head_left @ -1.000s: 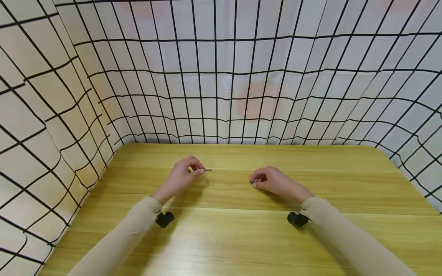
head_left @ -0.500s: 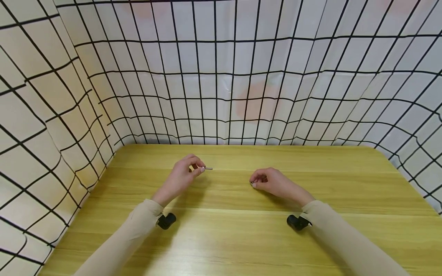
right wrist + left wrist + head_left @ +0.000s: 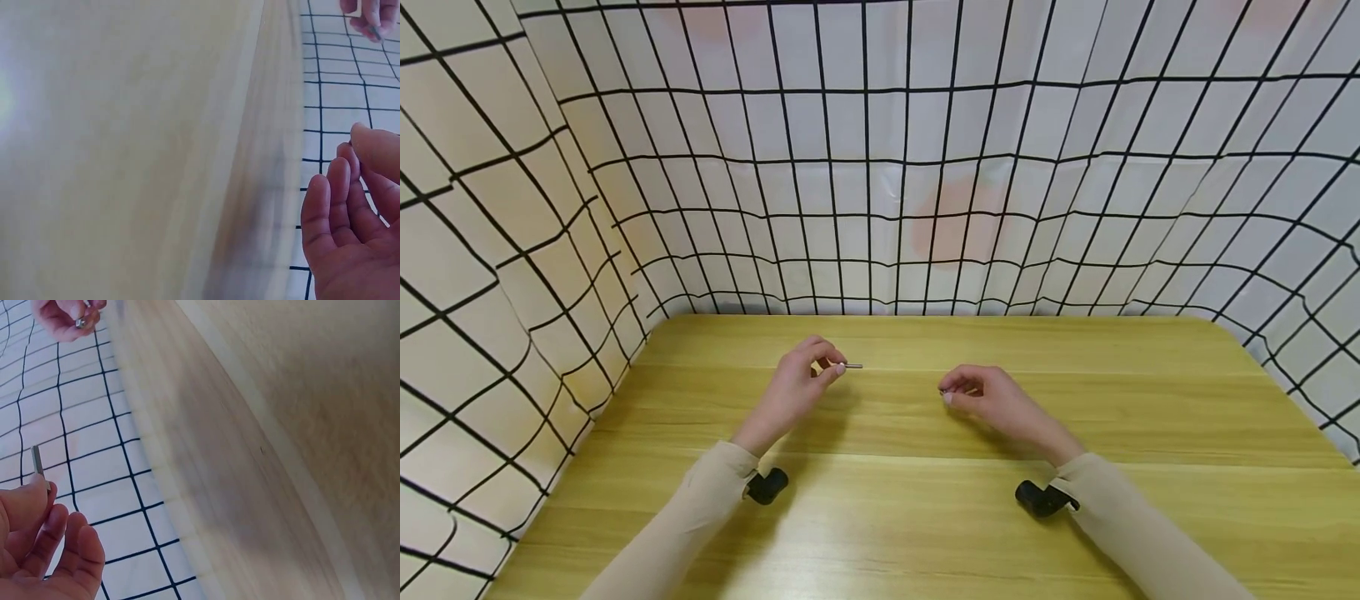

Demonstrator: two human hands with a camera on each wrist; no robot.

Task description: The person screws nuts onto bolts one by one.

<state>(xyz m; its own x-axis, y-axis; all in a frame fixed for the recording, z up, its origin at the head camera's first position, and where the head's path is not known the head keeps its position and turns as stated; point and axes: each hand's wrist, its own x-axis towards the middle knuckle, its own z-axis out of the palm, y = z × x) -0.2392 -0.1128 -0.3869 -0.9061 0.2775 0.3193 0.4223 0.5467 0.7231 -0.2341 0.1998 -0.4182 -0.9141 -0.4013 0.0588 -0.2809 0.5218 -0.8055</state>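
Note:
My left hand (image 3: 799, 377) is held over the wooden table on the left side. Between its thumb and index finger it pinches a thin, straight metal rod (image 3: 854, 366), which points right toward the other hand. In the left wrist view the rod (image 3: 37, 460) looks grey and flat-sided, its lower end hidden by the thumb. Over on the right, my right hand (image 3: 992, 398) pinches a small shiny metal piece (image 3: 80, 324) at its fingertips. Its exact kind is too small to tell, and the fingers mostly cover it. A gap separates the two hands.
The wooden table (image 3: 895, 517) spreads under both hands. White sheeting with a black grid (image 3: 887, 183) stands along its back and sides. A small black device (image 3: 767, 486) sits at the left wrist, and another black device (image 3: 1043, 498) at the right wrist.
My right hand has shifted slightly left and up, still pinching the small piece. The left hand and its rod have risen very slightly and otherwise hold almost still.

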